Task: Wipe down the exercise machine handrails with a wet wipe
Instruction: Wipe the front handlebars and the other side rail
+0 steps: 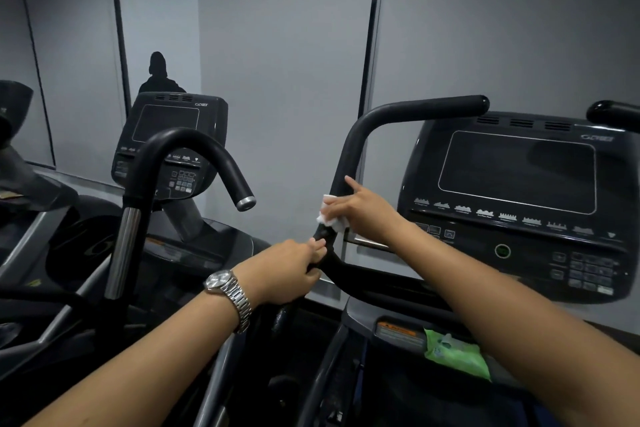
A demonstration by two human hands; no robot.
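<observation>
A crumpled white wet wipe is pinched against the matte black, curved handrail by the right hand, 1 finger extended. Just below it, the handrail is grasped by the left hand. Grey wall is seen left of the handrail.

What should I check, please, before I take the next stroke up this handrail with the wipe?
1. Wet wipe on the handrail: ok, the right hand holds it against the upright tube.
2. Rail steadied: ok, the left hand grips the bend just below.
3. Path above: ok, nothing sits on the tube up to its rounded end.
4. Wipe wet enough: cannot tell.
5. Spare wipes near: ok, the green wipe pack lies on the machine below the console.
</observation>
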